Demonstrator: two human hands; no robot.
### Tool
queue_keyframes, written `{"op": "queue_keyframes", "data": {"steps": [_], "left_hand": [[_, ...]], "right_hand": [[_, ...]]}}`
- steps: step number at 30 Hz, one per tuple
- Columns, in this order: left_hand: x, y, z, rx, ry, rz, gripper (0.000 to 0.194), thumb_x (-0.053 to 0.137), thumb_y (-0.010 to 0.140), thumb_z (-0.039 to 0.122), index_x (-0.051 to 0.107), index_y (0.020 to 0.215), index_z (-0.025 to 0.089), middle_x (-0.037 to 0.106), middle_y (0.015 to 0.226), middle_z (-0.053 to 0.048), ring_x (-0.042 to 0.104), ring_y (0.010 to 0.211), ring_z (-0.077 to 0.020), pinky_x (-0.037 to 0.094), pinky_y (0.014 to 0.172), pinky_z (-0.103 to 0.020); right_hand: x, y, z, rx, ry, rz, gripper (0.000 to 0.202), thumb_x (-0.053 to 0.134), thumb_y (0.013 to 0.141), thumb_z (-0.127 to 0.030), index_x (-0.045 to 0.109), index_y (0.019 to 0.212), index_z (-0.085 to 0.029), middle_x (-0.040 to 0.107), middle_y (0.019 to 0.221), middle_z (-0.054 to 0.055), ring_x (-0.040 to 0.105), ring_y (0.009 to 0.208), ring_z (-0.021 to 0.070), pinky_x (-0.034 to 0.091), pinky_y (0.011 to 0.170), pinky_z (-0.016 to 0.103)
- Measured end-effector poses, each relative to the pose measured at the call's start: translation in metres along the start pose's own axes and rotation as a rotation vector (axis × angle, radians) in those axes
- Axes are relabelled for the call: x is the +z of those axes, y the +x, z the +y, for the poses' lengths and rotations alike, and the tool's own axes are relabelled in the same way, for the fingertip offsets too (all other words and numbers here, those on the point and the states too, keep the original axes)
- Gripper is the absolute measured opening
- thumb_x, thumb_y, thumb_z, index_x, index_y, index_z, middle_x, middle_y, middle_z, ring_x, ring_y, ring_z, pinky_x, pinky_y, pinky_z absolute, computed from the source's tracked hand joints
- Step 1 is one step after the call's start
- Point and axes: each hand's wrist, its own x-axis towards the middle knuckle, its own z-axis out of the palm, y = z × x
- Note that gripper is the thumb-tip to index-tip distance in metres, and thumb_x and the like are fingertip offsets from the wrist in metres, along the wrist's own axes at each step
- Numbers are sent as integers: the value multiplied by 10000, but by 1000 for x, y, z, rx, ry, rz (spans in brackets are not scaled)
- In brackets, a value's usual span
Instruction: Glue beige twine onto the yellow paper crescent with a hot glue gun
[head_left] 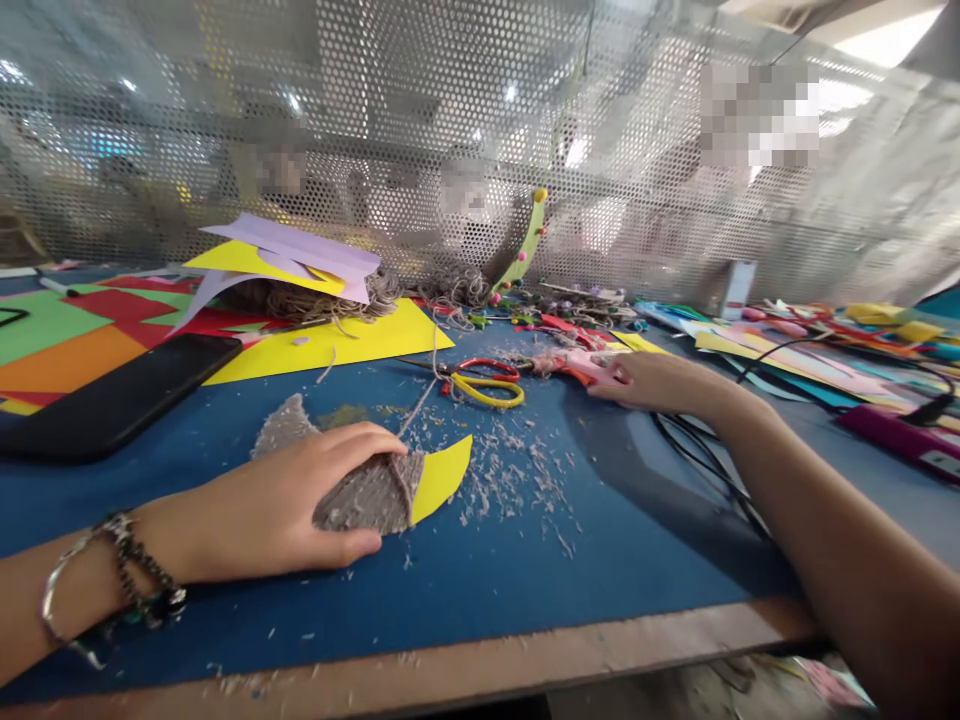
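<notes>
My left hand point(292, 500) rests over a yellow paper crescent point(444, 482) partly covered with grey yarn point(367, 497), thumb and fingers around its edges. A yarn strand runs from it up past the scissors point(487, 383), which have red and yellow handles and lie on the blue table point(480, 590). To the right, my right hand point(637, 380) is closed around a pink and red glue gun point(581, 366) whose tip points left. Small grey yarn clippings point(517, 475) are scattered between the hands.
A black phone point(124, 395) lies at left beside coloured paper point(64, 325) and a yarn bundle point(319, 300). A decorated green crescent point(525, 250) leans on the perforated screen point(442, 110). Black cables point(705, 450) and a purple power strip point(900, 440) are at right.
</notes>
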Motion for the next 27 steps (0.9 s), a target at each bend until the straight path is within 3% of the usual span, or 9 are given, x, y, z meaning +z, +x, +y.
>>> {"op": "queue_keyframes", "data": {"steps": [2,4,7,11,13,16,21,27], "left_hand": [[0,-3,0,-24,-16,-5,561,548,749,428,303,1239,305,392,1298,-24,402,1171,-247,378,952,-371],[1,-5,-1,-44,-35,39,556,562,741,412,323,1233,314,411,1285,-25,426,1152,-255,414,910,-354],[1,-6,-1,-24,-61,103,546,580,729,395,361,1220,300,444,1258,-36,456,1123,-262,431,882,-340],[-2,-4,-3,1,-51,19,556,573,739,422,343,1231,299,432,1274,-37,461,1125,-248,416,901,-337],[-4,-4,-3,-11,-54,26,557,580,738,420,344,1229,305,430,1276,-30,454,1134,-242,401,914,-332],[-7,-4,-2,-38,-58,30,560,591,728,425,357,1224,314,438,1269,-12,451,1136,-235,389,923,-318],[-7,-4,-4,-39,-32,-27,585,562,740,475,299,1243,332,404,1289,4,454,1128,-215,391,916,-302],[-4,-1,-8,58,0,23,413,551,764,443,417,1137,328,420,1255,22,422,1147,-194,343,961,-297]], "right_hand": [[8,2,8,-18,18,-81,341,545,643,-500,512,580,-166,582,611,66,470,502,134,296,471,246],[11,4,15,-25,30,-75,323,501,704,-462,491,557,-174,584,605,73,481,500,133,305,470,248],[7,2,23,-2,40,24,323,373,811,-400,430,555,-211,566,586,76,482,492,120,315,480,255],[-9,-5,26,59,46,248,305,290,846,-442,360,622,-248,525,594,83,458,479,119,309,462,270],[-17,-8,17,85,106,393,285,325,835,-450,371,647,-242,502,567,60,434,452,109,301,431,261],[-22,-14,-12,28,153,466,253,374,816,-438,396,678,-227,462,529,15,406,440,100,293,417,245],[-12,-30,-66,-317,125,470,383,436,738,-583,465,820,-211,528,655,27,477,540,140,335,480,264],[2,-41,-94,-455,140,420,410,462,759,-552,486,935,-183,581,785,53,537,627,149,369,520,252]]}}
